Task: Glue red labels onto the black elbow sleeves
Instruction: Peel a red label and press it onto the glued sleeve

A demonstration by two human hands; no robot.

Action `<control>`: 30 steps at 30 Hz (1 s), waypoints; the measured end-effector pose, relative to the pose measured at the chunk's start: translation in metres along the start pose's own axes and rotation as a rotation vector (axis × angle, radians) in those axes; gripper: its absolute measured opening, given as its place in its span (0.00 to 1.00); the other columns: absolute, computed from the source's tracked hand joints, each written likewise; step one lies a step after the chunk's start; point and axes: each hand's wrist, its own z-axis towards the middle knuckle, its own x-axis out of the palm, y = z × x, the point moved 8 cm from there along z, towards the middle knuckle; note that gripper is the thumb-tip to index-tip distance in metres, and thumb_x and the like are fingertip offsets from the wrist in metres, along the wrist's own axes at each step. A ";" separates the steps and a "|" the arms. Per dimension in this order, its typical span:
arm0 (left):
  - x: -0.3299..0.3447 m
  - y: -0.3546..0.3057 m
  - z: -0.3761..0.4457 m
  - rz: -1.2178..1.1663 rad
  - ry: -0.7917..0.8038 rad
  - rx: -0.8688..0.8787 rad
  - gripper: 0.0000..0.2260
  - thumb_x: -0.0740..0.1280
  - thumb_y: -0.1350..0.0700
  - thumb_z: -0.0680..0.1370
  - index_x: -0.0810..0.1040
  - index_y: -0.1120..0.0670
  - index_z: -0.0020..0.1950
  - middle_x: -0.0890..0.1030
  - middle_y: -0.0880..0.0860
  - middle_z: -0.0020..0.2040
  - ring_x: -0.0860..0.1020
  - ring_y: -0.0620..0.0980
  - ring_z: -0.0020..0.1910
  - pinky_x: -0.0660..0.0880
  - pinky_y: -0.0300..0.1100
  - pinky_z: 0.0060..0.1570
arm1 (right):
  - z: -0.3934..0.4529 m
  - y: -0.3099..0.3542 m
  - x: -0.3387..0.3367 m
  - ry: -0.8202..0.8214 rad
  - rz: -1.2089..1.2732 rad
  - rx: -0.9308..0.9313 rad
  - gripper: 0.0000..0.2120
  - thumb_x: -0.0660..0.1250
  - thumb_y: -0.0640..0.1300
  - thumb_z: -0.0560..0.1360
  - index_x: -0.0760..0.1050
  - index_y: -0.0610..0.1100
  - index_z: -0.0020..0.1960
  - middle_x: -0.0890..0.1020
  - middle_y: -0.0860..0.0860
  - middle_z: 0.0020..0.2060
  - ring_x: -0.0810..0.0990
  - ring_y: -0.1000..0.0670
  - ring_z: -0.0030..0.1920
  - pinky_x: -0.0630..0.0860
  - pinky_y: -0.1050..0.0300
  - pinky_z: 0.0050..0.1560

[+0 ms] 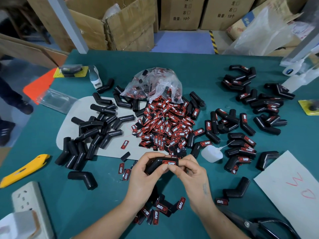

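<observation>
Both my hands hold one black elbow sleeve above the green table, near its front. My left hand grips the sleeve's left leg. My right hand pinches the right leg, thumb pressing a red label onto it. A heap of loose red labels lies just beyond, spilling from a clear plastic bag. Unlabelled sleeves are piled at the left, labelled sleeves at the right. A small white glue bottle lies right of my hands.
A yellow utility knife and a white power strip lie at the front left. Black scissors and a white paper sheet are at the front right. Several labels lie between my forearms. Cardboard boxes stand behind the table.
</observation>
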 end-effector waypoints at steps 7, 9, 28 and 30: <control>0.000 -0.002 -0.001 0.009 0.004 0.003 0.10 0.76 0.60 0.75 0.85 0.47 0.54 0.88 0.54 0.53 0.86 0.54 0.54 0.83 0.43 0.52 | -0.001 -0.001 0.003 0.027 -0.014 -0.001 0.04 0.80 0.46 0.72 0.86 0.48 0.44 0.77 0.44 0.44 0.78 0.50 0.44 0.74 0.51 0.50; 0.000 -0.002 -0.001 -0.024 0.013 0.000 0.10 0.76 0.62 0.76 0.85 0.49 0.54 0.87 0.56 0.54 0.86 0.54 0.54 0.83 0.42 0.52 | -0.002 0.000 0.000 -0.027 -0.010 -0.005 0.11 0.83 0.49 0.71 0.81 0.55 0.44 0.80 0.48 0.44 0.79 0.50 0.44 0.76 0.52 0.49; 0.004 0.005 -0.002 -0.180 0.076 -0.122 0.12 0.78 0.52 0.71 0.85 0.52 0.52 0.86 0.58 0.50 0.84 0.51 0.49 0.83 0.43 0.50 | -0.013 0.026 0.005 -0.027 -0.222 -0.418 0.18 0.71 0.29 0.76 0.87 0.52 0.53 0.81 0.55 0.46 0.82 0.50 0.41 0.78 0.65 0.45; 0.004 0.005 -0.002 -0.165 0.078 -0.104 0.11 0.78 0.52 0.71 0.85 0.52 0.52 0.86 0.58 0.50 0.85 0.52 0.50 0.83 0.44 0.50 | -0.013 0.027 0.005 -0.027 -0.213 -0.410 0.17 0.72 0.30 0.76 0.87 0.51 0.53 0.82 0.55 0.46 0.83 0.50 0.42 0.78 0.65 0.45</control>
